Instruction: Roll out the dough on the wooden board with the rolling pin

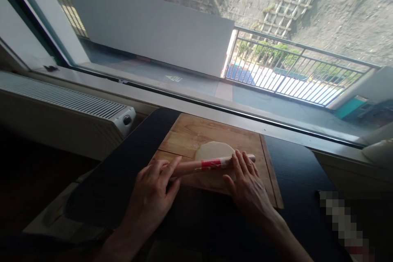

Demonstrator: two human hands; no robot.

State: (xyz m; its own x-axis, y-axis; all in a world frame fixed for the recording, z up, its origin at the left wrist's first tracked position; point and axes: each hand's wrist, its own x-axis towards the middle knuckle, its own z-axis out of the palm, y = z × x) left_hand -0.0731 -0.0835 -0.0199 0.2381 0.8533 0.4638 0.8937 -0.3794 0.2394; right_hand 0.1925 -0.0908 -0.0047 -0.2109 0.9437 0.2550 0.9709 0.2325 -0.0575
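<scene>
A wooden rolling pin [190,167] with a red printed label lies across a flat round sheet of dough [215,148]. The dough rests on a wooden cutting board [172,133]; the pin and my hands cover part of it. At the pin's left end, my left hand [156,184] curls its fingers over the wood, thumb beneath. My right hand [247,182] lies over the pin near its right end, fingers on top and thumb held apart over the near side of the dough.
The board sits on a dark table [294,172] against a window sill [196,108]. To the left stands a white radiator [73,106] with a valve knob. Beyond the glass are a balcony railing [285,69] and a slope. A pixelated patch [340,217] covers something at the lower right.
</scene>
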